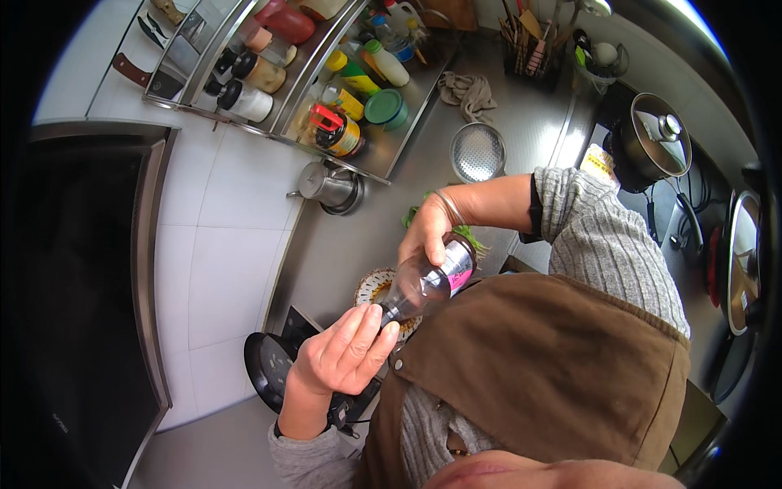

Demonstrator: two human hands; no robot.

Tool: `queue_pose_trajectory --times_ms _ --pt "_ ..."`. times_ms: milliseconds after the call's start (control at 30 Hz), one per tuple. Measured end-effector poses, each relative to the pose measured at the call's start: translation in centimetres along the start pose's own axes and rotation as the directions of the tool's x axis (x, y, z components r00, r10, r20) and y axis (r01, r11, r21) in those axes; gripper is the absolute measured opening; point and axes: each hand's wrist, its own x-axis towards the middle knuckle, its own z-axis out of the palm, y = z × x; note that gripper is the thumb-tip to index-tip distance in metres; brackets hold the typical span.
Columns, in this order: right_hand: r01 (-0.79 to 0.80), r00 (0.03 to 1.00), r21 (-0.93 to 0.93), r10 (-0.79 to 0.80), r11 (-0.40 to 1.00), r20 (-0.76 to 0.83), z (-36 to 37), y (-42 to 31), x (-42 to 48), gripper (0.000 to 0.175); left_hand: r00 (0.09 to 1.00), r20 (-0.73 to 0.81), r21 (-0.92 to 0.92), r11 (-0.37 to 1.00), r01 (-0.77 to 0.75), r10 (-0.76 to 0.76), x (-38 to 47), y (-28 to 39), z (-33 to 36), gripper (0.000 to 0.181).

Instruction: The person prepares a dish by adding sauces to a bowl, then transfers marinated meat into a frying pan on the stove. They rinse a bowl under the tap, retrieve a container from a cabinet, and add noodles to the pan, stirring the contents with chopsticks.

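My right hand (424, 229) grips a clear plastic bottle (421, 284) around its body. The bottle has dark liquid towards its base and a silver and pink label that bears writing. It is tilted, neck towards the lower left. At that neck, the fingers of my left hand (351, 351) pinch the dark cap end. Below the bottle is a patterned dish (371, 286) with brown liquid in it, partly hidden by the bottle and my left hand. Leafy green vegetables (470, 237) lie on the steel counter (342, 244) behind my right hand.
A perforated steel strainer (478, 153) and a crumpled cloth (467, 95) lie farther back. Bottles and jars fill a metal rack (391, 177) at upper left. A metal pot (327, 186) stands below it. A black pan (269, 370) is at left, a lidded saucepan (657, 137) at right.
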Motion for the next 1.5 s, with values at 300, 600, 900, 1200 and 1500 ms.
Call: queue_pose_trajectory --times_ms 300,600,900,1200,1500 --pt "-0.08 0.309 -0.439 -0.396 0.895 -0.865 -3.9 -5.7 -15.9 0.083 0.717 0.109 0.031 0.723 0.69 -0.688 -7.6 -1.0 3.9 0.056" --pt "-0.62 -0.641 -0.134 -0.597 0.773 -0.482 -18.0 -3.6 -26.5 0.085 0.28 0.355 -0.08 0.269 0.96 -0.892 -12.4 4.3 7.6 0.044" --pt "-0.634 -0.714 0.078 -0.544 0.769 -0.44 -24.1 -0.6 -27.0 0.087 0.171 0.353 -0.091 0.148 0.985 -0.92 -12.8 6.5 7.8 0.041" --pt "-0.74 -0.357 -0.467 -0.871 0.484 -0.337 -21.4 -6.6 -15.9 0.033 0.191 0.303 -0.144 0.154 0.978 -0.934 -13.3 7.2 7.9 0.039" --pt "-0.226 -0.379 -0.425 -0.48 0.877 -0.791 -25.6 -8.9 -6.4 0.08 0.132 0.32 -0.075 0.114 0.991 -0.938 -13.2 8.8 6.6 0.037"
